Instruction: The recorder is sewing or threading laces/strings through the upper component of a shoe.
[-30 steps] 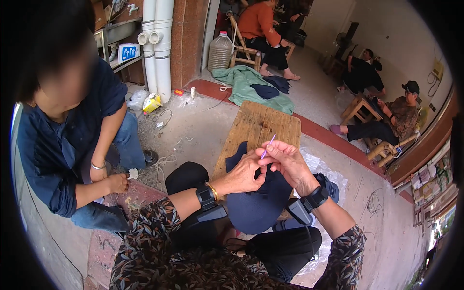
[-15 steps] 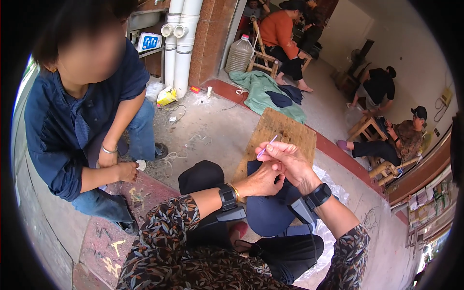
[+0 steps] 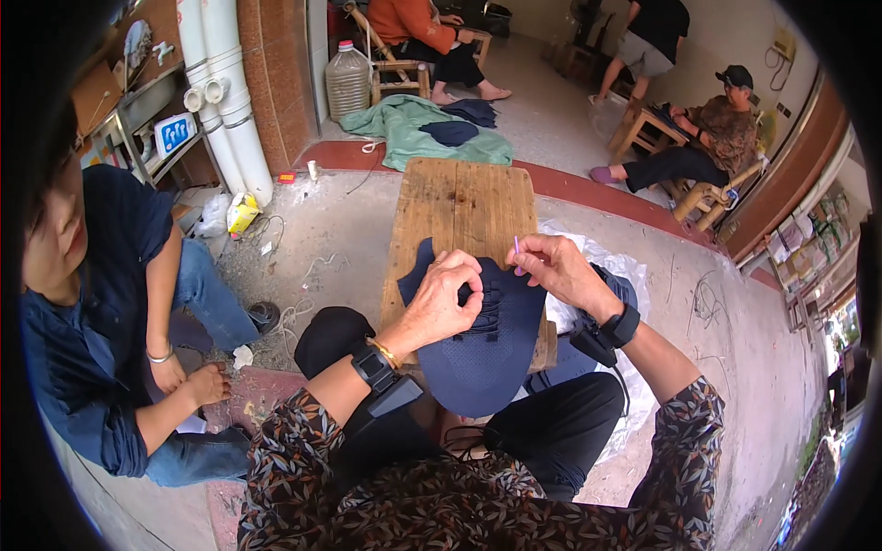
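A navy shoe upper [image 3: 459,367] of dotted fabric lies flat over the near end of the wooden bench and hangs toward my lap. Black lacing [image 3: 491,312] crosses its middle. My left hand [image 3: 441,298] rests on the upper beside the lacing, thumb and fingertips pinched together; whatever is between them is hidden. Over the upper's right edge, my right hand [image 3: 560,271] pinches a thin purple stick-like tool [image 3: 516,253], held nearly upright. Its tip is too small to make out.
The wooden bench [image 3: 464,202] stretches away in front of me. Clear plastic sheeting [image 3: 634,285] and more navy pieces [image 3: 562,367] lie to its right. A person [image 3: 101,321] sits close on my left. Green cloth [image 3: 413,133] lies beyond the bench; others sit farther back.
My hands, close together before, are now apart. The left has come down onto the shoe upper, while the right still holds the purple tool. The view has turned, bringing the bench more upright.
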A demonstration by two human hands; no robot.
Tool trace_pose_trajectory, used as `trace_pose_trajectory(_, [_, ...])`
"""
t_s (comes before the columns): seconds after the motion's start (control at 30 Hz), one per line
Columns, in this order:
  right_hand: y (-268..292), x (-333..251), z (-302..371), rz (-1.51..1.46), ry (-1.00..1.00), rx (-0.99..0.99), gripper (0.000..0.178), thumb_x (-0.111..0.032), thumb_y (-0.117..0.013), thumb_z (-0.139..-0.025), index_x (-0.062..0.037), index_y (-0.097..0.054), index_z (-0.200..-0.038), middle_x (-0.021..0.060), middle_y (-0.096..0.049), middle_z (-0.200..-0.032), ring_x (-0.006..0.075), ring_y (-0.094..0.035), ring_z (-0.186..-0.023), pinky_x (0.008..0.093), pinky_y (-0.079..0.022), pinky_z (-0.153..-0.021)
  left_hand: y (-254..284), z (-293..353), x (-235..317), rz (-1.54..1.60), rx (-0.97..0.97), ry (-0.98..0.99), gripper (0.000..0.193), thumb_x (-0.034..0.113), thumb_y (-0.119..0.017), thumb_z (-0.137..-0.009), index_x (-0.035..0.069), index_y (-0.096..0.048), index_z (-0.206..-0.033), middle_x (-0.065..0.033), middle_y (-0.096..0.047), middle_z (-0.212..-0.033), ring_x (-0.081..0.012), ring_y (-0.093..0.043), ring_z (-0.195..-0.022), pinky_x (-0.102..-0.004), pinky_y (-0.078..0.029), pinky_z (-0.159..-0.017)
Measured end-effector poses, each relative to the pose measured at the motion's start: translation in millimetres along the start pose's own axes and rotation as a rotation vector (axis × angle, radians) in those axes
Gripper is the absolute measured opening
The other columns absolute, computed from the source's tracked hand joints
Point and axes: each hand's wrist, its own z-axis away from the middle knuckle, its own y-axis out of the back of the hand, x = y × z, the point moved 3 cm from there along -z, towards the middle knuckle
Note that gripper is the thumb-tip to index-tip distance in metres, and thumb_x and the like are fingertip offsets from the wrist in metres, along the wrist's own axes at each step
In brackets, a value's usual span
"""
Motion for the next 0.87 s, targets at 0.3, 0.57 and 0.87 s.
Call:
trace_pose_trajectory(0.3, [-22.6, 24.5, 35.1, 0.188, 0.27, 0.057, 0.021, -0.001, -0.072, -0.087, 0.0, -0.071, -0.108, 0.0106, -0.061, -0.083, 0.0239, -0.061, -0.073, 0.0365, -0.051, -0.066, -2.5, -2.7, 9.1, -0.021, -0.019, 0.001, 0.012, -0.003, -0.068, -0.077, 0.0, -0.064, -0.087, -0.0123, -0.065, -0.109, -0.0312, -0.063, -0.105, -0.0398, -0.051, -0.093])
trace_pose_trajectory(0.57, [-28.8, 36.0, 31.5, 0.173, 0.409, 0.076, 0.021, -0.002, -0.073, -0.086, -0.0013, -0.068, -0.106, 0.0117, -0.061, -0.09, 0.0285, -0.062, -0.08, 0.038, -0.052, -0.07, -7.6, -4.9, 14.7, -0.123, -0.082, 0.042, 0.012, -0.003, -0.069, -0.078, 0.0, -0.062, -0.087, -0.0117, -0.061, -0.109, -0.0312, -0.059, -0.106, -0.0405, -0.047, -0.096])
trace_pose_trajectory(0.87, [-28.7, 40.0, 27.9, 0.201, 0.438, 0.071, 0.02, -0.005, -0.071, -0.087, -0.0033, -0.064, -0.106, 0.0118, -0.06, -0.095, 0.0311, -0.064, -0.085, 0.0404, -0.053, -0.074, -14.8, -8.0, 12.4, -0.171, -0.095, 0.061, 0.012, -0.002, -0.069, -0.081, 0.003, -0.061, -0.088, -0.0109, -0.055, -0.112, -0.0315, -0.054, -0.108, -0.0431, -0.041, -0.093])
